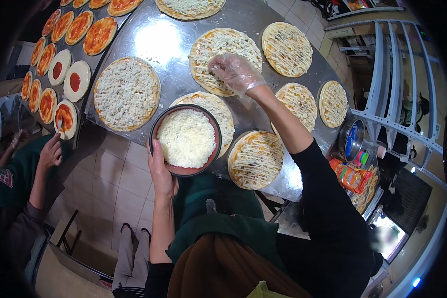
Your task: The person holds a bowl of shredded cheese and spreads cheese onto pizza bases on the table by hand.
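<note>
The bowl (184,171), well filled with cheese (188,138), is held by the left hand (163,174), a digit set against the rim, the rest mostly hidden. Over a pizza (226,47) the right hand (237,73) is poised, gloved fingers curled together; whether anything is pinched cannot be told. A second pizza (221,116) is partly covered by the bowl: were that one-handed grip tipped, cheese could be spilled there. Toppings could be smeared if the gloved fingers were pressed too low.
</note>
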`<state>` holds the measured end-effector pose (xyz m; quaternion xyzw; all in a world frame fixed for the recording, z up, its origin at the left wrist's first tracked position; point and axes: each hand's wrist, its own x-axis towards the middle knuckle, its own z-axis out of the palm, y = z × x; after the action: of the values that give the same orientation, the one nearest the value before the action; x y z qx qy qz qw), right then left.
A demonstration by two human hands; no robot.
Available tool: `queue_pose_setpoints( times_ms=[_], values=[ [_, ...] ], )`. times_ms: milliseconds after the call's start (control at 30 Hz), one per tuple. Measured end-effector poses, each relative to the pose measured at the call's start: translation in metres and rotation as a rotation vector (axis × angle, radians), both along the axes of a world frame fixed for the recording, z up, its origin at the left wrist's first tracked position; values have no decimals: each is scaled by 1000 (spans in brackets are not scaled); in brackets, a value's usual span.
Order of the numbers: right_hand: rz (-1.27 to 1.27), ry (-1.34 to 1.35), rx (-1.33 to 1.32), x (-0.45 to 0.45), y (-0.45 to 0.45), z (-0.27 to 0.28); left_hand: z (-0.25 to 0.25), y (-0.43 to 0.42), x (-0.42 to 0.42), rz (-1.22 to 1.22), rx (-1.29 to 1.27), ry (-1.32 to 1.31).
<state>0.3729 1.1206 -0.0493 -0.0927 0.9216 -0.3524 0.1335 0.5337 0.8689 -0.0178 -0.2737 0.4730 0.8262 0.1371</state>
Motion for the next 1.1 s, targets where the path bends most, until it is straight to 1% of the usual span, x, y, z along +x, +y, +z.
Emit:
queue_pose_setpoints(
  times_ms=[33,133,233,333,433,533,633,733,833,933,1033,1067,1100],
  values=[
    [15,46,-5,3,0,-5,3,-1,1,-6,-4,1],
    [178,250,129,17,-1,-14,8,-3,3,-12,-18,9],
    [148,223,111,40,3,-15,8,-5,4,1,-32,16],
    [48,173,-86,53,13,-31,8,-5,3,1,-28,13],
    [83,290,5,57,25,-30,7,-5,2,-1,-33,20],
    [83,242,110,60,28,-21,8,-1,1,-9,-25,29],
    [-116,-170,-159,57,11,37,4,2,-1,-26,-32,37],
    [34,-112,-469,74,-8,73,2,11,-3,-49,-67,54],
    [324,33,-26,96,-26,83,-2,29,-9,-61,-164,129],
    [317,92,188,116,-35,91,0,51,-14,-46,-289,217],
    [427,-75,89,116,-28,77,-8,62,-17,-49,-339,235],
    [384,-50,-92,117,-23,69,-10,64,-18,-34,-272,198],
    [353,-67,-96,114,-19,62,-10,67,-17,-14,-222,159]
  ],
)
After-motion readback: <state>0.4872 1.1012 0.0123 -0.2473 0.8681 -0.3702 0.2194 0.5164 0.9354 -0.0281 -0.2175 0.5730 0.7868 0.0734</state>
